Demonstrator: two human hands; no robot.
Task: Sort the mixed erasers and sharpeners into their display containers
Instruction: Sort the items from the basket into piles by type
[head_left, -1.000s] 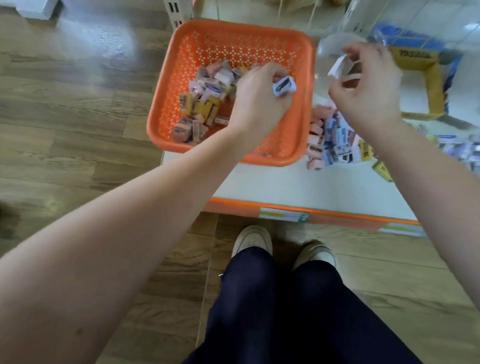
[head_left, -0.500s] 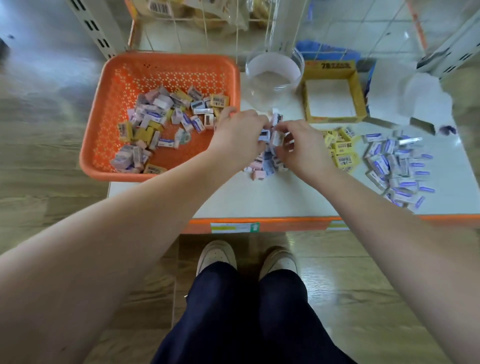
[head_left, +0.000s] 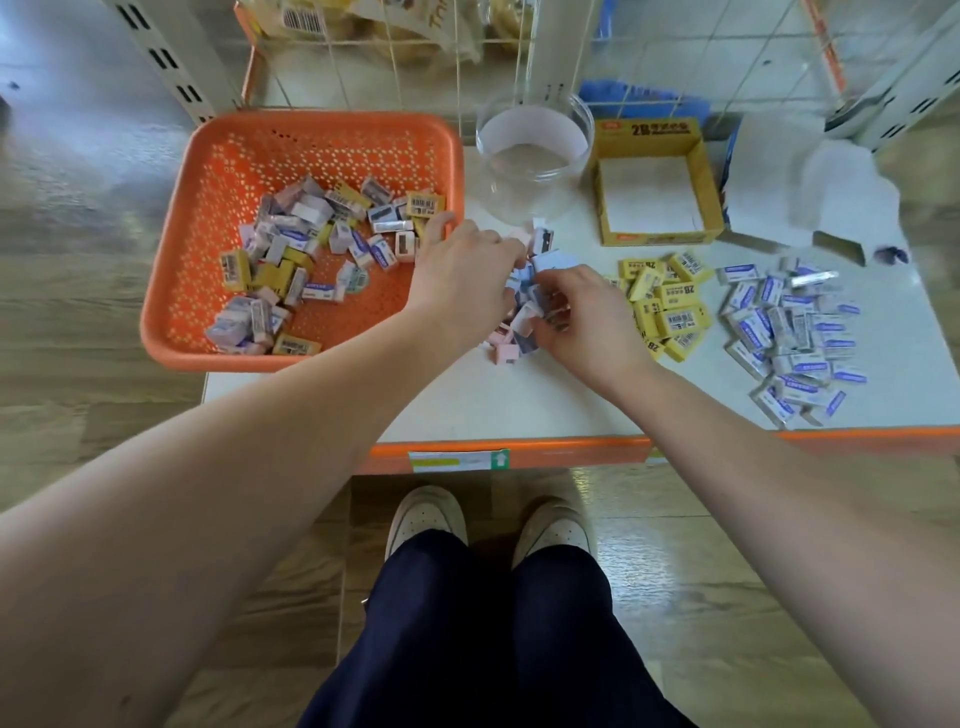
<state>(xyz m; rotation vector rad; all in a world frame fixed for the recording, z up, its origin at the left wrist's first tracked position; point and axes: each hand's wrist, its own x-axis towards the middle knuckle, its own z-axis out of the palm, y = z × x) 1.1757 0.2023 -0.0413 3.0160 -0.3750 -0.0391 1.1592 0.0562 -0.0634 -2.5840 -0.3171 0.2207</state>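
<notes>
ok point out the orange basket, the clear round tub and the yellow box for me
orange basket (head_left: 322, 122), head view, on its far rim
clear round tub (head_left: 535, 137), head view, on its far wall
yellow box (head_left: 660, 237), head view, on its near wall

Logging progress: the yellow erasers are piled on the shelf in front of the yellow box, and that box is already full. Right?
Not quite. The head view shows the yellow box empty, with only its bare white floor visible. The yellow erasers do lie piled on the shelf in front of it.
</notes>
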